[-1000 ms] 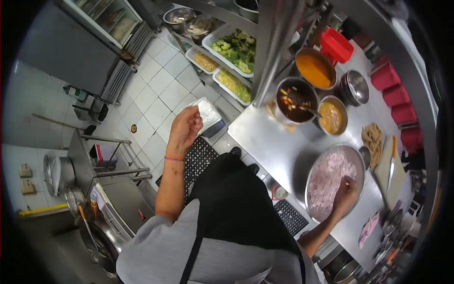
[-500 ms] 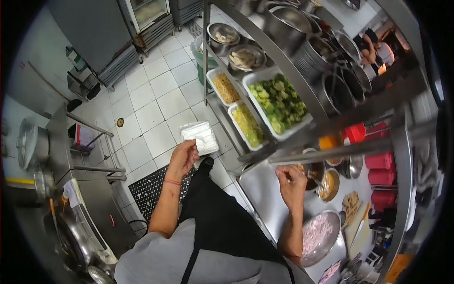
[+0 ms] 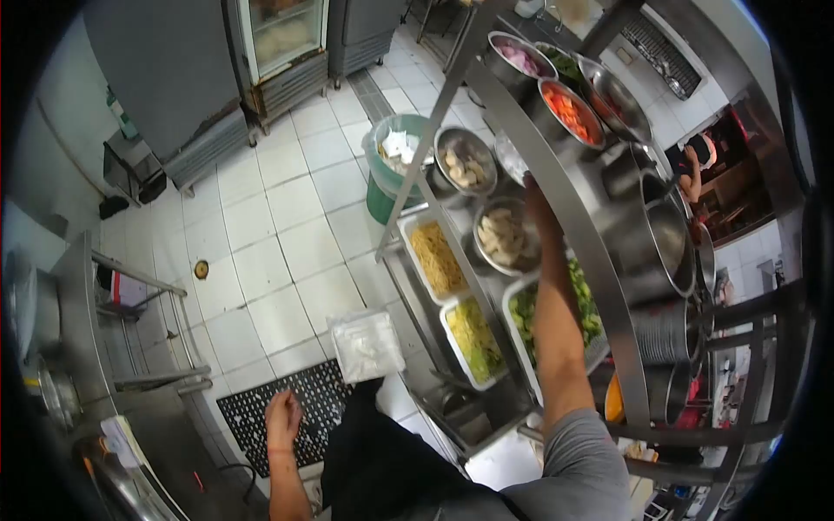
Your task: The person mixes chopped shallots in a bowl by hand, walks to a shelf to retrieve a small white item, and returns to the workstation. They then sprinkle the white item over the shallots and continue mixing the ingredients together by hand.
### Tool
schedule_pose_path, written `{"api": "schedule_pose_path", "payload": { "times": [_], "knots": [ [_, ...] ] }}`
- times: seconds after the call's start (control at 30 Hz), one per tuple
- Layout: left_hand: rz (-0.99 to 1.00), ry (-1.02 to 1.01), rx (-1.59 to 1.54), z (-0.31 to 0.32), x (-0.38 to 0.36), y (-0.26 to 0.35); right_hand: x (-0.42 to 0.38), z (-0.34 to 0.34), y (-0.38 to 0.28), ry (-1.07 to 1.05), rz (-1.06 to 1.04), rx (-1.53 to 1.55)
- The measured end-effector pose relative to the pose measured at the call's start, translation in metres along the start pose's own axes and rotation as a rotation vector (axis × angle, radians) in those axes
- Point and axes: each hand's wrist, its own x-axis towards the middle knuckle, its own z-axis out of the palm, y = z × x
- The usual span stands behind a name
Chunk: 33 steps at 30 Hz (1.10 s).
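Observation:
My right arm is stretched over the shelf unit, past the broccoli (image 3: 586, 304). My right hand (image 3: 537, 198) is beside a metal bowl of pale pieces (image 3: 502, 236) and just below a bowl with white contents (image 3: 511, 159); its fingers are dark and partly hidden by the shelf rail. Low on the left, my left hand (image 3: 282, 418) hangs over the black perforated mat (image 3: 239, 418) with fingers curled in and nothing visible in them. White trays hold noodle-like strips (image 3: 437, 260) and chopped yellow-green vegetable (image 3: 475, 343).
A plastic-covered white container (image 3: 367, 347) is near my feet. Beyond the shelf is a green bin (image 3: 380, 198). The steel rail (image 3: 578, 226) crosses beside my right arm; bowls of red pieces (image 3: 569, 113) and pots sit above. Another person (image 3: 692, 169) is at the far right.
My right hand has moved from above the steel counter to the far bowls on the shelf. My left hand has dropped down and left. The view has shifted towards the shelf's far end.

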Motion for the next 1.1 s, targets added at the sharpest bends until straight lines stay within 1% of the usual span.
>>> {"api": "schedule_pose_path", "payload": {
  "times": [0.03, 0.07, 0.1, 0.13, 0.2, 0.27, 0.33, 0.43, 0.57, 0.63, 0.67, 0.7, 0.77, 0.8, 0.9, 0.97, 1.03, 1.1],
  "knots": [
    [0.031, 0.047, -0.068, -0.022, 0.002, -0.002, 0.021, 0.011, 0.007, -0.046, 0.063, -0.069],
    [0.054, 0.066, -0.032, -0.056, 0.014, -0.010, 0.040, 0.017, 0.015, -0.097, 0.128, -0.135],
    [0.031, 0.120, -0.086, -0.075, 0.013, -0.011, 0.051, 0.027, 0.020, -0.142, 0.177, -0.179],
    [0.035, 0.227, -0.103, -0.108, 0.027, -0.027, 0.060, 0.034, 0.023, -0.184, 0.213, -0.211],
    [0.010, 0.311, -0.012, -0.126, 0.011, -0.031, 0.073, 0.048, 0.030, -0.242, 0.271, -0.256],
    [-0.214, 0.569, 0.166, -0.135, 0.007, -0.035, 0.084, 0.051, 0.035, -0.273, 0.302, -0.272],
    [-0.218, 0.409, 0.296, -0.112, -0.050, -0.019, 0.087, 0.054, 0.039, -0.305, 0.329, -0.294],
    [-0.427, -0.013, 1.518, -0.139, -0.027, -0.024, 0.085, 0.055, 0.040, -0.318, 0.327, -0.296],
    [-0.276, 0.249, 0.886, -0.145, -0.007, -0.060, 0.068, 0.049, 0.037, -0.303, 0.301, -0.268],
    [-0.189, 0.362, 0.568, -0.140, -0.002, -0.068, 0.055, 0.044, 0.034, -0.281, 0.280, -0.252],
    [-0.162, 0.428, 0.533, -0.083, -0.025, -0.030, 0.045, 0.040, 0.032, -0.268, 0.264, -0.244],
    [-0.154, 0.351, 0.510, -0.090, -0.011, -0.034, 0.036, 0.038, 0.030, -0.256, 0.247, -0.237],
    [-0.148, 0.169, 0.490, -0.126, 0.036, -0.046, 0.018, 0.035, 0.026, -0.243, 0.237, -0.219],
    [-0.152, 0.078, 0.489, -0.130, 0.053, -0.043, 0.010, 0.033, 0.027, -0.242, 0.244, -0.212],
    [-0.252, 0.070, 0.453, -0.096, 0.059, -0.011, -0.002, 0.033, 0.019, -0.257, 0.263, -0.141],
    [-0.209, -0.024, 0.465, -0.092, 0.068, -0.003, -0.010, 0.031, 0.015, -0.270, 0.287, -0.084],
    [-0.164, -0.123, 0.470, -0.083, 0.089, -0.003, -0.020, 0.026, 0.006, -0.270, 0.315, 0.044],
    [-0.016, -0.070, 0.228, -0.049, 0.117, 0.000, -0.038, 0.014, -0.003, -0.264, 0.364, 0.227]
  ]
}}
